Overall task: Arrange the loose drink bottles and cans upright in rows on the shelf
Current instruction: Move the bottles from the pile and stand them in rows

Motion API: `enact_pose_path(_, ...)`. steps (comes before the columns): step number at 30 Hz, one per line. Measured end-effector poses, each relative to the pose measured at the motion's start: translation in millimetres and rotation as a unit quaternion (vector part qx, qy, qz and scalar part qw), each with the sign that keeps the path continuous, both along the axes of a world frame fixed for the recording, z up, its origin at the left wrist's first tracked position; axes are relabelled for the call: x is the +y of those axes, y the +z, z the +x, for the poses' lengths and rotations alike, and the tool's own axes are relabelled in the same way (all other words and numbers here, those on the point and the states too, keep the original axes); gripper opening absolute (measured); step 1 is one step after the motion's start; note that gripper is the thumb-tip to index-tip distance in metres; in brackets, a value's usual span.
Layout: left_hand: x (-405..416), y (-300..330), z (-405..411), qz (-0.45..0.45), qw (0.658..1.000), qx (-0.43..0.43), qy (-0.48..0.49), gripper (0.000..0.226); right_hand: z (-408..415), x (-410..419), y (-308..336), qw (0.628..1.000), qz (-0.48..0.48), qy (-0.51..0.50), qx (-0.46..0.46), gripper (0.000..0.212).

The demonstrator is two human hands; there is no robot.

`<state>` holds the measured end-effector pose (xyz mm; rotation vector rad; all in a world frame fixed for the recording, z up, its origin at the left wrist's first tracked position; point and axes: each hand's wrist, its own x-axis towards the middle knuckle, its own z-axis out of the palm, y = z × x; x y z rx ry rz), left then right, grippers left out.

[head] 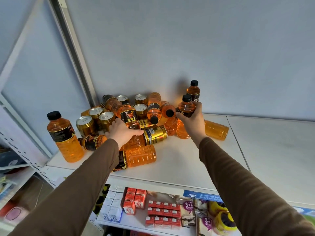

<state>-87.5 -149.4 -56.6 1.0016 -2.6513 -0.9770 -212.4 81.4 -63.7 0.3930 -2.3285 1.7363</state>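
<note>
Most of the job is left: the right hand (pixel 193 117) grips one black-capped orange plastic bottle (pixel 185 106) beside the big pile of tipped bottles and gold cans (pixel 141 126), and the left hand (pixel 123 131) grabs another labelled orange bottle (pixel 130 117) in the pile.

1. Soft, even, cool daylight filled the scene, moderately bright.
2. Orange bottles (pixel 154 106) cast a faint dark shadow on the wall (pixel 187 40).
3. Wide-angle distortion bent the shelf post (pixel 75 53).
4. The lower left corner was blurred.
</note>
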Motion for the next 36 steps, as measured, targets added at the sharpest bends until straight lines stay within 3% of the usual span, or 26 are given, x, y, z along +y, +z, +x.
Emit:
enact_pose_path(8, 3, -5, 2, 0.073, 0.988, 0.110, -0.082, 0.085, 2, 4, 5, 0.999, 0.044, -0.012, 0.015, 0.075)
enact_pose_path(14, -1, -6, 1, 0.109, 0.975, 0.159, -0.110, 0.079, 4, 3, 7, 1.000, 0.019, -0.007, 0.002, 0.070)
enact_pose_path(29, 14, 37, 9, 0.046, 0.943, 0.282, -0.173, 0.080, 13, 19, 31, 0.997, -0.043, 0.062, -0.007, 0.060)
enact_pose_path(36, 50, 43, 6, 0.097, 0.931, 0.276, -0.220, 0.071, 19, 35, 47, 0.995, -0.073, 0.067, 0.004, 0.056)
